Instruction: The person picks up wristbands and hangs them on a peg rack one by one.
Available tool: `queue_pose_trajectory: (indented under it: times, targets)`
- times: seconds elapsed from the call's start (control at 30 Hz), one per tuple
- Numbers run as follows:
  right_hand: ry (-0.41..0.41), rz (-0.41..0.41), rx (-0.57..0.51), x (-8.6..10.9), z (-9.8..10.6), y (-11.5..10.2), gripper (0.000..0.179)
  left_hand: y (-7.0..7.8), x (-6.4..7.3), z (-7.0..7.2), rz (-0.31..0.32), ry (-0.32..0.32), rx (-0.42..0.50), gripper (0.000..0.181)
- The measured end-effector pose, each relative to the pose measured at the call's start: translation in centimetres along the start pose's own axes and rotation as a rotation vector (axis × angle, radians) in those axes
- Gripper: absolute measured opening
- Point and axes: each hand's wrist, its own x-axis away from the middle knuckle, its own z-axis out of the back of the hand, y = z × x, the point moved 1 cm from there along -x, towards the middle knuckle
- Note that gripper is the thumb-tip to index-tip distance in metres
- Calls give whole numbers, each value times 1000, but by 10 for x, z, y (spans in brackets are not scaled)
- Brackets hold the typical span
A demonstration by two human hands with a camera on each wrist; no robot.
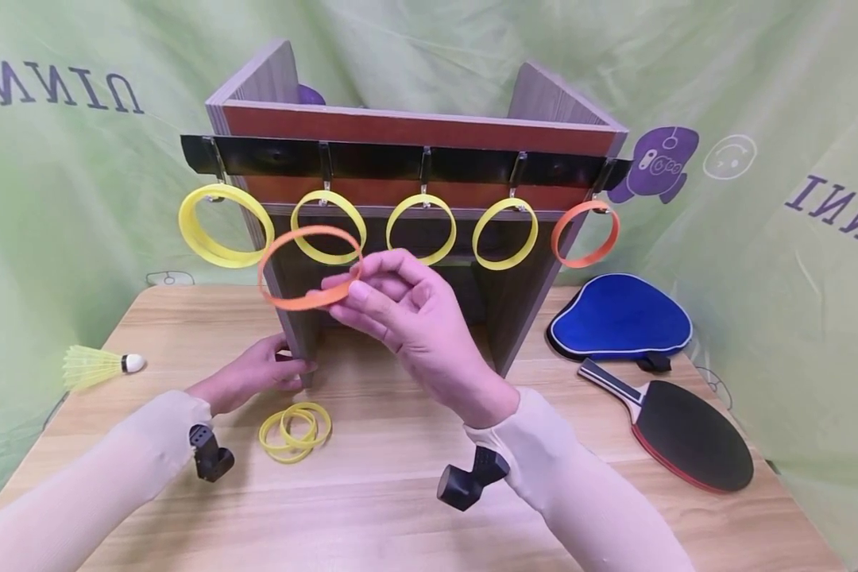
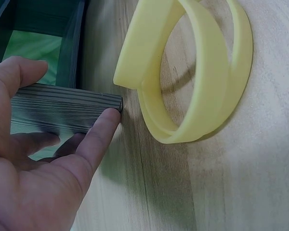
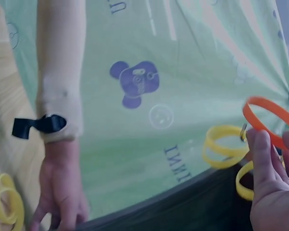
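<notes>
In the head view my right hand (image 1: 429,326) pinches an orange silicone wristband (image 1: 311,302) between thumb and fingers, in front of the hanging yellow ones. My left hand (image 1: 260,369) holds the lower left side panel (image 2: 67,108) of a wooden stand (image 1: 257,75), thumb on one face and fingers on the other. Across the stand's front runs a black rail (image 1: 375,163) with several hooks. Yellow wristbands (image 1: 222,260) hang from the hooks, and another orange wristband (image 1: 579,264) hangs at the right end. Loose yellow wristbands (image 1: 286,458) overlap on the table near my left hand.
A yellow shuttlecock (image 1: 100,365) lies at the table's left. On the right are a blue paddle case (image 1: 622,318) and a black table tennis paddle (image 1: 697,437). Green printed cloth (image 1: 64,206) surrounds the wooden table (image 1: 372,492).
</notes>
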Motion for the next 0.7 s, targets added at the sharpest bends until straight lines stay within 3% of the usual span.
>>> queue_pose_trajectory:
  times: [0.37, 0.7]
  targets:
    - [144, 122, -31, -14, -18, -7, 20, 0, 1, 0, 10, -2, -4, 75]
    - [231, 89, 12, -21, -18, 3, 19, 0, 2, 1, 2, -7, -2, 74]
